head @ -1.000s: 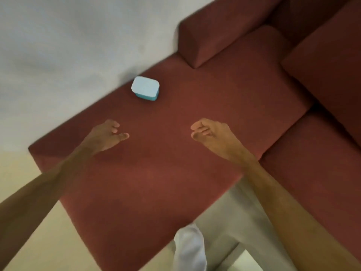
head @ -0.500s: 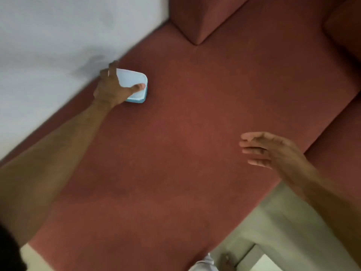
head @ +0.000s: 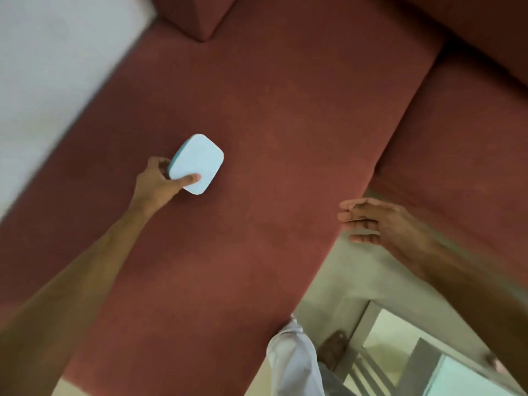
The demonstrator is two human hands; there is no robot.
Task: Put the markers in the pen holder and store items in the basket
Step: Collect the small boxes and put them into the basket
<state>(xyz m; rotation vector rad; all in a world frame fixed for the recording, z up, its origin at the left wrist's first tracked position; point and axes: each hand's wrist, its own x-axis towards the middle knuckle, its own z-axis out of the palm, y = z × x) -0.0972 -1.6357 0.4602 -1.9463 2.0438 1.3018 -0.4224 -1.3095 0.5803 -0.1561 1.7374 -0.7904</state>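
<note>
A small light-blue box [head: 197, 162] with a pale lid and rounded corners is held tilted above the red sofa seat [head: 271, 115]. My left hand [head: 155, 185] grips it at its near end, thumb on the lid and fingers underneath. My right hand [head: 377, 221] hovers over the seat's front corner on the right, fingers straight and spread, holding nothing. No markers, pen holder or basket are in view.
A red cushion [head: 197, 15] lies at the back of the seat, and another seat section [head: 457, 144] runs to the right. A white wall [head: 51, 58] borders the left. My white trouser leg [head: 294, 358] and a glass-topped table frame [head: 400, 347] stand below right.
My left hand reached to the box near the wall, took hold of it and lifted it toward the seat's middle. My right hand drifted right to the seat corner, staying spread.
</note>
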